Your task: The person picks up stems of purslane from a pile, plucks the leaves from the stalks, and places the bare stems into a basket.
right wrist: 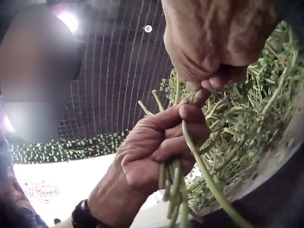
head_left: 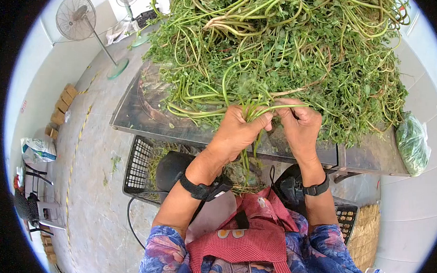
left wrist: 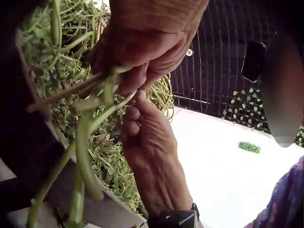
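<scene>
My left hand (head_left: 238,131) grips a small bunch of long green stems (right wrist: 173,190), whose cut ends hang below the fist in the right wrist view. Close beside it, my right hand (head_left: 302,128) has its fingers curled, and its thumb and fingertips pinch at a single green stem (left wrist: 114,109) by the left fingertips. Both hands are over the front edge of the metal table (head_left: 194,130). Directly beyond them rises a large heap of leafy green plants (head_left: 293,65) with long, tangled stems. The right fingertips are partly hidden in the head view.
A black plastic crate (head_left: 139,164) with plant scraps stands under the table at left, another crate (head_left: 347,221) at right. A green-filled plastic bag (head_left: 413,145) lies at the table's right corner. A standing fan (head_left: 79,18) and cardboard boxes (head_left: 63,104) are along the left wall.
</scene>
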Available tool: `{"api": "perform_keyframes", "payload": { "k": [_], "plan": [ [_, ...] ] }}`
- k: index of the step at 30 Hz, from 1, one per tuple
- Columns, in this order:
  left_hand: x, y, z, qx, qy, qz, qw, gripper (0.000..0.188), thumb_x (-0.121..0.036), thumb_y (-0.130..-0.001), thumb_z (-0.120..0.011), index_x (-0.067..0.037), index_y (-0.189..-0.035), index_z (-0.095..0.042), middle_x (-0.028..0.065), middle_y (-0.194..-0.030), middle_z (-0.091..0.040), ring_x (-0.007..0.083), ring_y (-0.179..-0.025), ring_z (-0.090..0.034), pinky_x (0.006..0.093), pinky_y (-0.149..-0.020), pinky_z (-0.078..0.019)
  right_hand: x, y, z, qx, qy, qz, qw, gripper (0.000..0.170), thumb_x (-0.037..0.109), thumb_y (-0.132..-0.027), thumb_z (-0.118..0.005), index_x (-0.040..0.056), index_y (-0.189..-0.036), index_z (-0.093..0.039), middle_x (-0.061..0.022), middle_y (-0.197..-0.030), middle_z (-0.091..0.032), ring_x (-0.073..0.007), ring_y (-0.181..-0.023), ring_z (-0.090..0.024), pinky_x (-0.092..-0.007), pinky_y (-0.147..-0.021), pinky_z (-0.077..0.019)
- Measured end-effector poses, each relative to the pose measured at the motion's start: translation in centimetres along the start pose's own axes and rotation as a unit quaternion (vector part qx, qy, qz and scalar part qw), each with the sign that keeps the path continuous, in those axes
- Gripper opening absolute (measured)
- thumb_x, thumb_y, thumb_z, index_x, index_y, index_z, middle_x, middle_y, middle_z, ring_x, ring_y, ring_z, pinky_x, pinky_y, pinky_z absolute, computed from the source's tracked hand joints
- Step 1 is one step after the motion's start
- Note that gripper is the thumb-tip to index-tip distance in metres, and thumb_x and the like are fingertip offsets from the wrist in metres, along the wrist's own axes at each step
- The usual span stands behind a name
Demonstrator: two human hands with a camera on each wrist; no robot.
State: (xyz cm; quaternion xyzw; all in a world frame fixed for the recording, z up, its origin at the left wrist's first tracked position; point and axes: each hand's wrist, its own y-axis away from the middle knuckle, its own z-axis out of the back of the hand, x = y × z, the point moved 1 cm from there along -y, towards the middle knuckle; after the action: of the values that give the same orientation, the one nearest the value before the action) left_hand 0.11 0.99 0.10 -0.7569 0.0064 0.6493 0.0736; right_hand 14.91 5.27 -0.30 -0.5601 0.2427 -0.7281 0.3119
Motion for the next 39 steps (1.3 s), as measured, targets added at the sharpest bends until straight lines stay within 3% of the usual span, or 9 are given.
{"api": "perform_keyframes", "payload": {
  "k": [5,6,8,12,14,19,26,31,39],
  "plan": [
    [-0.7,0.3,0.3,-0.028,0.060,0.015,0.998,0.016,-0.017,-0.086,-0.061,-0.002,-0.086,-0.065,0.0007,-0.071,-0.060,0.0008,-0.040,-0.031,0.0185,-0.036,-0.0199,-2.9,-1.6,2.8,-0.108,-0.097,-0.263,0.954,0.021,0.005,-0.083,-0.060,-0.0006,-0.103,-0.063,-0.0037,-0.073,-0.062,-0.0122,-0.068,-0.057,-0.0257,-0.069,-0.0472],
    [-1.0,0.4,0.6,-0.032,0.083,0.057,0.994,0.016,-0.018,-0.086,-0.061,-0.002,-0.084,-0.064,0.0029,-0.076,-0.063,0.0005,-0.040,-0.031,0.0181,-0.035,-0.0187,-2.9,-2.0,3.1,-0.108,-0.096,-0.261,0.955,0.021,0.005,-0.083,-0.060,-0.0006,-0.103,-0.063,-0.0037,-0.073,-0.062,-0.0122,-0.068,-0.057,-0.0257,-0.069,-0.0472],
    [-0.9,0.2,0.7,-0.035,0.091,0.059,0.994,0.017,-0.019,-0.086,-0.062,-0.002,-0.085,-0.064,0.0031,-0.076,-0.063,0.0004,-0.039,-0.030,0.0179,-0.034,-0.0186,-2.0,-2.7,3.8,-0.070,0.127,-0.025,0.989,0.020,0.007,-0.085,-0.059,-0.0003,-0.103,-0.064,-0.0028,-0.076,-0.062,-0.0121,-0.074,-0.058,-0.0255,-0.074,-0.0460],
    [-0.8,0.0,0.6,-0.034,0.104,0.060,0.992,0.018,-0.020,-0.085,-0.062,-0.002,-0.086,-0.065,0.0011,-0.071,-0.061,0.0002,-0.039,-0.030,0.0175,-0.033,-0.0182,-1.3,-3.3,5.3,0.025,0.039,-0.021,0.999,0.022,0.011,-0.087,-0.057,0.0000,-0.105,-0.064,-0.0034,-0.082,-0.064,-0.0124,-0.079,-0.058,-0.0263,-0.077,-0.0452],
    [-1.1,0.2,0.5,-0.026,0.094,0.060,0.993,0.018,-0.020,-0.085,-0.062,-0.002,-0.087,-0.065,0.0001,-0.068,-0.059,0.0002,-0.039,-0.030,0.0174,-0.033,-0.0181,0.4,-3.0,4.8,0.146,-0.105,-0.179,0.967,0.022,0.012,-0.089,-0.056,-0.0013,-0.104,-0.064,-0.0049,-0.088,-0.065,-0.0122,-0.081,-0.059,-0.0256,-0.077,-0.0456],
    [-1.3,0.4,0.3,-0.008,0.054,0.051,0.997,0.019,-0.021,-0.085,-0.063,-0.003,-0.089,-0.066,-0.0016,-0.062,-0.057,0.0005,-0.040,-0.032,0.0175,-0.035,-0.0196,0.8,-2.3,2.6,0.184,-0.189,-0.218,0.940,0.027,0.019,-0.089,-0.058,-0.0022,-0.105,-0.062,-0.0045,-0.090,-0.065,-0.0092,-0.081,-0.058,-0.0211,-0.073,-0.0453],
    [-1.0,0.3,0.0,-0.011,-0.054,-0.020,0.998,0.020,-0.023,-0.083,-0.066,-0.003,-0.088,-0.068,-0.0033,-0.063,-0.058,0.0030,-0.052,-0.043,0.0195,-0.046,-0.0320,0.7,-2.8,2.8,0.110,-0.266,-0.362,0.886,0.018,0.023,-0.086,-0.062,0.0048,-0.084,-0.060,-0.0011,-0.070,-0.060,-0.0070,-0.059,-0.052,-0.0209,-0.053,-0.0404],
    [0.2,0.0,-0.4,-0.001,-0.031,-0.096,0.995,0.019,-0.021,-0.082,-0.067,-0.002,-0.087,-0.069,-0.0025,-0.068,-0.061,0.0045,-0.059,-0.048,0.0205,-0.052,-0.0370,0.2,-2.6,1.3,0.128,-0.258,-0.302,0.909,0.025,0.026,-0.082,-0.067,0.0032,-0.073,-0.062,0.0006,-0.061,-0.057,-0.0053,-0.053,-0.050,-0.0183,-0.046,-0.0364],
    [-0.5,0.5,0.1,-0.001,-0.067,-0.020,0.998,0.019,-0.018,-0.082,-0.067,0.000,-0.086,-0.068,0.0038,-0.081,-0.067,0.0076,-0.073,-0.058,0.0231,-0.068,-0.0467,-3.1,-4.2,4.0,-0.134,-0.154,-0.257,0.944,0.025,0.025,-0.085,-0.063,0.0025,-0.076,-0.063,-0.0008,-0.060,-0.055,-0.0050,-0.044,-0.044,-0.0190,-0.039,-0.0339]
  ]
}}
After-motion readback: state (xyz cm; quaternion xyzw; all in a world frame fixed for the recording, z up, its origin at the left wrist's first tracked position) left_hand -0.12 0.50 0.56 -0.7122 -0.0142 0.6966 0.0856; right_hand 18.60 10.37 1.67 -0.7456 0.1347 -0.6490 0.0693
